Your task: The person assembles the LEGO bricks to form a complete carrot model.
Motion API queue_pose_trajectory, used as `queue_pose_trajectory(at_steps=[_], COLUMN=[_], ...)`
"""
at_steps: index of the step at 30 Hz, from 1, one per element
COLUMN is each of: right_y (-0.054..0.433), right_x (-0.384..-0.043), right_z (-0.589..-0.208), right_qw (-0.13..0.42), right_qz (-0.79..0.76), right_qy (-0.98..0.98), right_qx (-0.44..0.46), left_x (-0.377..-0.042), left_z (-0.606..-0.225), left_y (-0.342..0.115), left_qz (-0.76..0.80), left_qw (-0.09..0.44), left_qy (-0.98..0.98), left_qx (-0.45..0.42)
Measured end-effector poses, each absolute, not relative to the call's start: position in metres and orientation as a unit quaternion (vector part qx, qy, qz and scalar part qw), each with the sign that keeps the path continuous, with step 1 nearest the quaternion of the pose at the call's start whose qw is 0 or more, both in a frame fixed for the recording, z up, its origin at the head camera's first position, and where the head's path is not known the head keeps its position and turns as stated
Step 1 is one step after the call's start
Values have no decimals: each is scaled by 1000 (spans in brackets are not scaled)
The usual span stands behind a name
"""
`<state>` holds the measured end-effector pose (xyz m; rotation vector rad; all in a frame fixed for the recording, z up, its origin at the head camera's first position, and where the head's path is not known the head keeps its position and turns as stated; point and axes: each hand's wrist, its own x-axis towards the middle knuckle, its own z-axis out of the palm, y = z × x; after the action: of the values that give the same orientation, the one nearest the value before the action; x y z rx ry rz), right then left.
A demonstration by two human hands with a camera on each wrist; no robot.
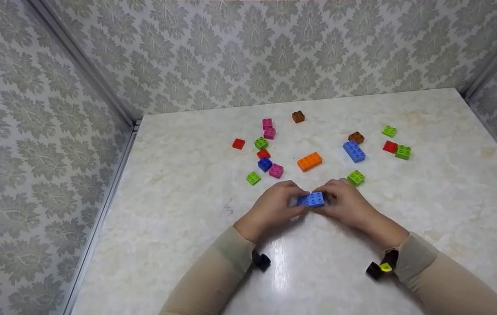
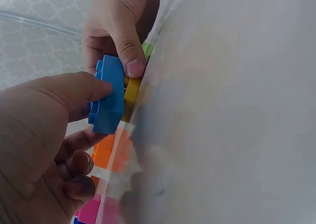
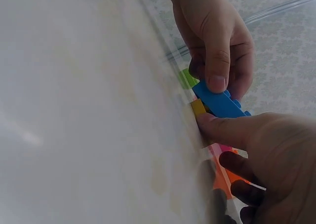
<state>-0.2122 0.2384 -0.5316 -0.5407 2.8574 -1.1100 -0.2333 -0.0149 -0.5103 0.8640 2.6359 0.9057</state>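
Note:
Just in front of the body, my left hand (image 1: 278,201) pinches a light blue toy building brick (image 1: 316,199) between thumb and fingers, studs up. Under it, close to the tabletop, is a yellow brick (image 2: 130,98), which my right hand (image 1: 348,202) grips with its thumb along the side. The blue brick slants over the yellow one in the right wrist view, one end lower than the other. From the head view the blue brick and the fingers hide the yellow brick. Beyond the hands lie an orange brick (image 1: 310,162) and a lime green brick (image 1: 356,177).
Several loose bricks lie farther back on the pale table (image 1: 165,175): a blue one (image 1: 354,151), a brown one (image 1: 298,117), a red one (image 1: 238,143) and a pink one (image 1: 276,170) among them. Patterned panels (image 1: 266,52) rise at the back and both sides.

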Motion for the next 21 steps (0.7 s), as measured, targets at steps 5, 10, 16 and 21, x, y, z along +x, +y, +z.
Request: queue_pose_trajectory(at_steps=[5,10,16,21], right_y=[238,238,238,237], right_x=[-213,-212,-211,-211], right_z=[-531,-531,-530,-529], right_qw=[13,25,37,38], right_qz=[-350,-353,-373,-376], right_qy=[919,918,910,907], right_qx=[-180,-177,-179,-185], left_x=[-233,-230,-225,-225], left_z=[-508,-505,-504,-506], left_y=[-11,-8,-5,-4], left_qz=[290,273,267,269], left_qw=[107,108,111,108], left_qy=[905,914,918,918], left_qx=[292,282,273,270])
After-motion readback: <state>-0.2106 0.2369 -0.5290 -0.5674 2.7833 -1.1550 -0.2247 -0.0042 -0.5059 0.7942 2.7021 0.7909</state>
